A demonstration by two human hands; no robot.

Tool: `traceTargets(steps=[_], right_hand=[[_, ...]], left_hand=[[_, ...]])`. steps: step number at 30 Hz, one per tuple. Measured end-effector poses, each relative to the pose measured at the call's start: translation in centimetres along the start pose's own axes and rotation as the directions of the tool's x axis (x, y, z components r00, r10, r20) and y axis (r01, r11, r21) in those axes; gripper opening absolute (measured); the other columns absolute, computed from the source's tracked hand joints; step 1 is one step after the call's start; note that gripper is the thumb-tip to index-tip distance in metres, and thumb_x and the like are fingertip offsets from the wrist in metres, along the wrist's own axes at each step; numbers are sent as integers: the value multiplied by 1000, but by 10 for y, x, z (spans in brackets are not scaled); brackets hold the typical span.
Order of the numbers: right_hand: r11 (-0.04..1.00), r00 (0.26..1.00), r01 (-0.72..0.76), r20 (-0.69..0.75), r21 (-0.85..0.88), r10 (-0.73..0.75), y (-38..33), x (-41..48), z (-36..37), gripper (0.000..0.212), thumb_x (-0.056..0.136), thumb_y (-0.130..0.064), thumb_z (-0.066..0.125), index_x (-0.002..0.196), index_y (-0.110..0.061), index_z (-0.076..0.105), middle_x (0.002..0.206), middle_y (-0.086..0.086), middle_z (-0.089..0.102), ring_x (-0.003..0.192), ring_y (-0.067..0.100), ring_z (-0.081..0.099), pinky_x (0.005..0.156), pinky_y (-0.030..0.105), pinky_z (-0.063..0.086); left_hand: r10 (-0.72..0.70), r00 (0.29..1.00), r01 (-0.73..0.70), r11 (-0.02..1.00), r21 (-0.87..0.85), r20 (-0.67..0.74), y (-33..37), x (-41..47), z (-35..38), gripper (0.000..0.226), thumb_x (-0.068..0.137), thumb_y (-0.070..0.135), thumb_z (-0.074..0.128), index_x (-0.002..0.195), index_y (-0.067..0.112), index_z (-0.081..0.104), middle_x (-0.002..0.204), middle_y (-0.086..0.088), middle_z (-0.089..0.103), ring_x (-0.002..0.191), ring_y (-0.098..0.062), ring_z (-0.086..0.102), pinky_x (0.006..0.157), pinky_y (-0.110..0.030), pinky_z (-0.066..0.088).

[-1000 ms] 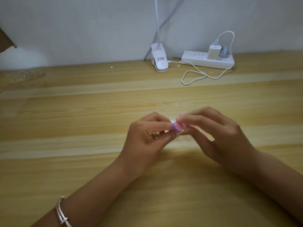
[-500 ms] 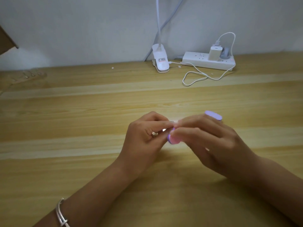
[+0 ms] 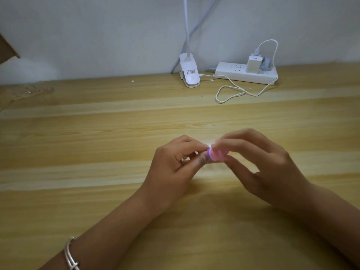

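A small pink and purple round object (image 3: 215, 155), brightly lit and blurred, sits between both hands just above the wooden desk (image 3: 97, 133). My left hand (image 3: 175, 164) has its fingers curled, thumb and forefinger pinching the object's left, purple end. My right hand (image 3: 259, 162) pinches the pink right part with its fingertips. What exactly the object is cannot be made out. A silver bracelet (image 3: 71, 256) is on my left wrist.
At the back by the wall stand a white clip lamp base (image 3: 190, 74) and a white power strip (image 3: 246, 74) with a charger and a looped white cable (image 3: 231, 92). A brown board corner (image 3: 7, 49) shows at far left.
Half a second ago my right hand was turned over the object with a purple piece showing above its fingers; now the fingers are back on the pink end and that piece is out of sight.
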State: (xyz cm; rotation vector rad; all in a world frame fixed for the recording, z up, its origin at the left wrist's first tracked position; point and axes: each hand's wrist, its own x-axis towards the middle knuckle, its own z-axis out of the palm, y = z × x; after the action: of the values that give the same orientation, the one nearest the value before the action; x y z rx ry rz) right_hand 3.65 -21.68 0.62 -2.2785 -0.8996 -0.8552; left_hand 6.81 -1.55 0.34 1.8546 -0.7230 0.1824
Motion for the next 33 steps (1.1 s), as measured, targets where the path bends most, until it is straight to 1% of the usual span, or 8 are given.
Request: traceTargets(steps=[5,9,13,16,21,27,30,33], right_hand=[[999,999,42,17,21,-42,-1,-2,2,16,93,3,64,106,1,73,106,10,68,96,25,67,82,37,52],[1000,1000,2,-25,-3,-2,3,1,2,16,93,3,65,108,3,71,104,12,67,94,26,67,81,41,54],[996,996,89,-23,4,-89,-3,-3,8,15,92,5,67,105,1,74,106,12,69,94,26,67,80,39,52],[999,999,28,-45,-20,-29,5,-2,4,16,90,7,67,105,3,72,105,13,68,95,28,68,79,43,54],[994,994,110,-25,-12,-110,-4,-2,9,18,90,8,67,105,-1,73,105,12,68,96,25,66,87,31,52],[993,997,54,-53,-101,-60,4,-1,4,14,89,10,66,101,4,73,101,14,69,92,29,67,79,43,54],[978,986,153,-45,-144,-161,-5,-6,9,22,87,13,68,103,0,73,102,15,70,95,29,68,84,38,53],[980,991,120,-44,-156,-128,4,-4,4,18,88,11,68,102,2,75,102,14,70,94,28,68,82,41,55]], left_hand=[[-8,999,10,999,-53,41,1,-1,0,14,90,12,63,97,7,74,88,1,69,81,-13,63,67,-26,50],[-12,998,20,993,-120,60,3,1,-1,14,91,5,64,97,10,75,82,0,69,74,-13,64,67,-18,48],[-29,998,37,989,-145,57,3,1,-3,13,90,8,63,94,7,76,78,2,72,74,-13,67,71,-20,49],[-56,997,68,975,-213,62,4,1,-1,13,92,8,62,93,5,75,76,1,72,69,-15,68,69,-22,52],[-68,992,94,960,-265,106,4,1,-1,15,92,-4,59,92,-2,74,70,6,69,55,6,57,55,-3,39],[-135,980,175,933,-313,148,6,1,-2,18,95,0,56,89,-3,72,72,-12,69,63,-11,65,53,-4,40],[-137,972,195,924,-329,192,6,0,-3,19,95,-1,54,92,-7,71,69,-5,67,57,-5,61,54,-4,40],[-165,964,227,917,-327,206,6,2,-5,19,95,2,54,89,-8,70,69,-6,64,59,-11,60,53,-6,40]])
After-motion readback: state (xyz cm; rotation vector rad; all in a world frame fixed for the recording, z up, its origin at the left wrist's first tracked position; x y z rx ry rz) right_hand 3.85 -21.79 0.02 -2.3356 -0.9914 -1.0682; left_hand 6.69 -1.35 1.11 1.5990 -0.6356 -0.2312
